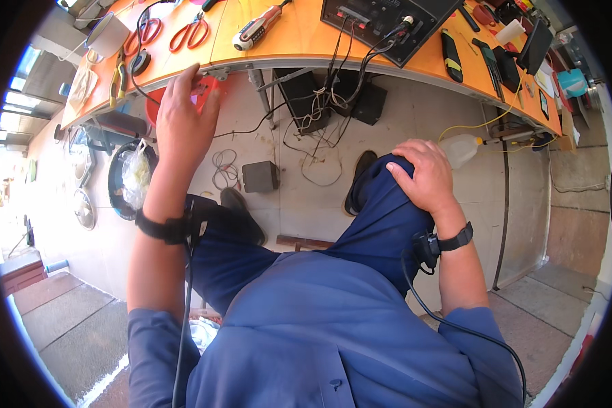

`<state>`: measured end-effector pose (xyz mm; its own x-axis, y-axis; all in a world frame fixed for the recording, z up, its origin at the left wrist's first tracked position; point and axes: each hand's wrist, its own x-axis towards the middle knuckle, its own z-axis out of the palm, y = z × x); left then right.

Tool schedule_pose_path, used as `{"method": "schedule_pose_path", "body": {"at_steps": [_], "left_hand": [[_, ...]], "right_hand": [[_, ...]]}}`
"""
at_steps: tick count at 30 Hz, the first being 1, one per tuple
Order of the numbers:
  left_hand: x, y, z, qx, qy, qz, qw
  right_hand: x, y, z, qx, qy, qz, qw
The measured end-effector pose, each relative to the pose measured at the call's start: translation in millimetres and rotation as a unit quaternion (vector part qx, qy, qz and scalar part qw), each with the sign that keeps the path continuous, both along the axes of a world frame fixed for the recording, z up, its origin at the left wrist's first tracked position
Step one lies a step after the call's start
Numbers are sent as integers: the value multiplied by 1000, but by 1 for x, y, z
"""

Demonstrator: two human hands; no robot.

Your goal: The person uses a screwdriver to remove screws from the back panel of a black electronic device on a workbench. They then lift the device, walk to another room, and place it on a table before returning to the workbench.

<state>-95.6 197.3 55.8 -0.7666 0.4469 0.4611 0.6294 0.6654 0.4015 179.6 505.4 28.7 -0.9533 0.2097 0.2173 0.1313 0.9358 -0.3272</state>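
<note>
My left hand [187,115] is raised by the front edge of the orange workbench [214,51], empty, with thumb and fingers apart. Behind its fingers a red tub [211,94] shows in part under the bench. Red-handled scissors [190,35] lie on the bench just beyond that hand. To their left are a second red-handled pair [155,28] and yellow-handled pliers [119,80]. My right hand [425,173] rests flat over my right knee, fingers stretched out and holding nothing. Both wrists wear black straps with cables.
A chunky-handled screwdriver [251,32] and a black box with plugged-in cables [387,27] sit on the bench. A black-and-yellow tool [451,58] lies farther right. Below are tangled cables [319,102], a small dark block [260,177] and a plastic jug [460,149].
</note>
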Motion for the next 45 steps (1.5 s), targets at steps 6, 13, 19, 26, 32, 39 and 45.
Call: {"method": "schedule_pose_path", "body": {"at_steps": [6, 13, 19, 26, 32, 39, 45], "left_hand": [[34, -82, -36, -47, -79, 31, 995], [76, -150, -55, -106, -128, 95, 982], [81, -144, -62, -53, -114, 117, 985], [81, -139, -61, -46, -115, 129, 984], [81, -139, -62, -53, -108, 130, 984], [79, -141, -64, -50, -107, 129, 985], [79, -141, -65, -52, -108, 135, 984]], "right_hand": [[0, -2, 1, -3, -20, -3, 1000], [-2, -3, -1, 13, -12, 0, 1000], [-4, -6, -1, 25, -9, 0, 1000], [-1, -6, 2, 11, -44, -14, 999], [-1, -6, 0, 22, -11, -6, 1000], [-2, -7, 0, 31, -5, -4, 999], [-2, -7, 1, 27, -14, -6, 1000]]}}
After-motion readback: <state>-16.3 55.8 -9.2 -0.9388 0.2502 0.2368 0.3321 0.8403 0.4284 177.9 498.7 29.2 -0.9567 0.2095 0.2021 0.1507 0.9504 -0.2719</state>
